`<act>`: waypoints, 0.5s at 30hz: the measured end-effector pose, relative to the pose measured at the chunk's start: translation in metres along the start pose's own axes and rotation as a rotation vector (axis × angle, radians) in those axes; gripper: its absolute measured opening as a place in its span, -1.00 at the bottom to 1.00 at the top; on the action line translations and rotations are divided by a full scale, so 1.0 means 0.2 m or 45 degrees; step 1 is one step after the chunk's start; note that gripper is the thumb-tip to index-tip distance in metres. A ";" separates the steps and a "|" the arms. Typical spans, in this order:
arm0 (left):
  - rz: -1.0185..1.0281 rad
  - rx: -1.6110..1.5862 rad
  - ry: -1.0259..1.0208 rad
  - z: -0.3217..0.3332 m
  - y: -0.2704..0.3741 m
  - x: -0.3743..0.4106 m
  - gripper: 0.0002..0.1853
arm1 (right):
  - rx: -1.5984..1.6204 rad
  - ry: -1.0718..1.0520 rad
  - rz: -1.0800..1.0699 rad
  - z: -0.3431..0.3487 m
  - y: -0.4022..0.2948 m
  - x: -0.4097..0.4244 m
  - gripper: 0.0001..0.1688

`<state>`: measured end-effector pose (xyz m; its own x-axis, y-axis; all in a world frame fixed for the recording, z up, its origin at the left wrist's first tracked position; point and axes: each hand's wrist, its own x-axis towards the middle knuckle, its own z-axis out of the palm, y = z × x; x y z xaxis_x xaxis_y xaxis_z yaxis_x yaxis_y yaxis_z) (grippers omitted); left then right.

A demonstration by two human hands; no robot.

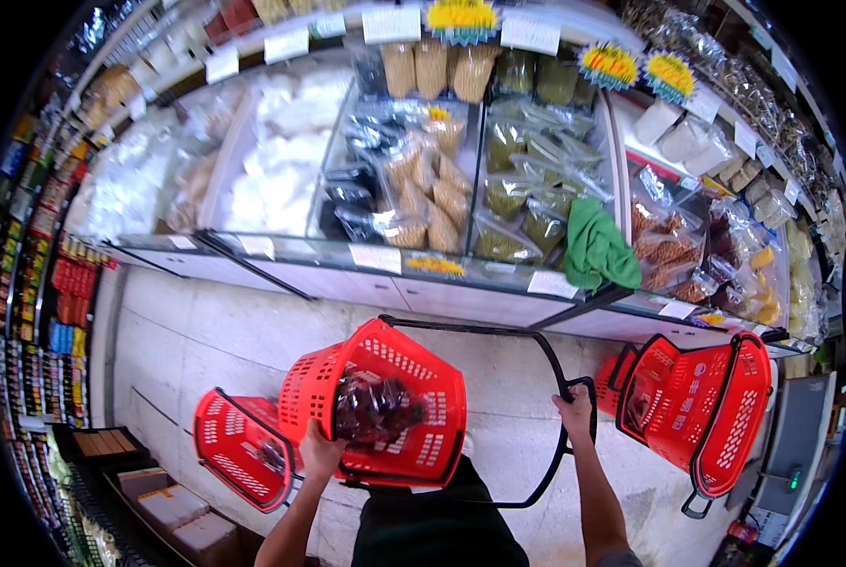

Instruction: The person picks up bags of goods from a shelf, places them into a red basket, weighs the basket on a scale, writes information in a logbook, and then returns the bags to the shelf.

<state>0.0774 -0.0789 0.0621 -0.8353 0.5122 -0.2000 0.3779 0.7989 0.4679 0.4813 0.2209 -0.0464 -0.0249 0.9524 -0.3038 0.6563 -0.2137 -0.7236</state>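
Note:
A red perforated plastic shopping basket [440, 368] is held tilted in front of my body, its open top turned to the right. Dark items in clear plastic bags [380, 410] lie inside it. My left hand [320, 451] grips the lower left wall of this basket. My right hand [576, 413] is closed around the grip of its long black handle [543, 347], which is swung out to the right. Beyond my left hand stands a second red basket [235, 464] with bagged goods in it. Another red basket [699, 418] is on the floor at the right.
A display counter [309, 248] with bins of bagged dry goods runs across the front, a green cloth [600, 244] draped over its edge. Packed shelves [26, 354] line the left. Cardboard boxes [175, 507] sit at lower left, and a grey scale-like device [795, 425] at right.

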 end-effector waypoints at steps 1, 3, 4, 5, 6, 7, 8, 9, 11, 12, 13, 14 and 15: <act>0.015 -0.068 0.000 -0.22 0.11 0.00 -0.56 | -0.103 -0.109 -0.079 -0.04 -0.06 0.01 -0.58; 0.093 -0.021 0.086 -0.68 0.41 -0.01 -0.58 | -0.316 -0.263 -0.227 0.01 -0.11 -0.06 -0.55; 0.137 -0.005 0.122 -0.89 0.56 -0.01 -0.59 | -0.270 -0.553 0.051 0.08 -0.14 -0.10 -0.48; 0.178 -0.069 0.189 -1.08 0.59 -0.02 -0.61 | 0.109 -0.900 0.300 0.16 -0.21 -0.17 -0.48; 0.234 -0.151 0.239 -1.23 0.63 -0.02 -0.63 | 0.442 -1.143 0.450 0.29 -0.22 -0.23 -0.44; 0.139 -0.320 0.245 -1.40 0.73 -0.06 -0.64 | 0.705 -1.339 0.608 0.35 -0.43 -0.39 -0.47; 0.056 -0.510 0.234 -1.54 0.85 -0.09 -0.66 | 0.853 -1.371 0.736 0.33 -0.67 -0.53 -0.49; 0.068 -0.414 0.267 -1.68 0.94 -0.12 -0.70 | 0.911 -1.469 0.716 0.35 -0.76 -0.57 -0.47; 0.124 -0.396 0.351 -1.94 1.06 -0.14 -0.77 | 1.007 -1.461 0.584 0.39 -0.99 -0.61 -0.49; 0.168 -0.473 0.394 -2.06 1.08 -0.14 -0.80 | 0.984 -1.382 0.352 0.34 -1.13 -0.64 -0.48; 0.182 -0.472 0.405 -2.19 1.06 -0.13 -0.83 | 1.040 -1.355 0.304 0.27 -1.30 -0.66 -0.49; 0.198 -0.482 0.419 -2.35 1.01 -0.11 -0.86 | 1.089 -1.323 0.247 0.17 -1.51 -0.66 -0.50; 0.214 -0.608 0.433 -2.47 0.97 -0.08 -0.87 | 1.083 -1.225 0.261 0.11 -1.70 -0.62 -0.54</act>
<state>-0.0326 -0.0881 0.5812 -0.8901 0.4269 0.1598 0.3608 0.4457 0.8192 0.2446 0.1702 0.2239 -0.7420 0.4251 -0.5183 0.0404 -0.7434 -0.6676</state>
